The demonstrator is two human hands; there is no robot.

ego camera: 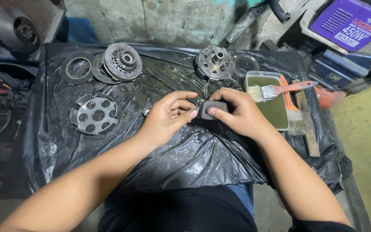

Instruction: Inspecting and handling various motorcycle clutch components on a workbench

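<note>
Premises: small engine-repair workshop, rough condition.
Evidence: bench under oily black plastic sheet (65, 141); dismantled clutch hub (214, 63), toothed clutch disc (122, 61) and perforated plate (96, 114); paintbrush (280, 90) over solvent tray (275, 109); purple welding machine (351, 21); stained concrete wall (159, 19).

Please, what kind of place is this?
Probably a small repair workshop. Greasy round metal parts lie on black plastic sheeting, a brush rests over a tray, and both hands hold a small grey block.

Both hands, left hand (168, 114) and right hand (237, 112), pinch a grey block (213, 108) over black plastic sheet (185, 159).
</note>
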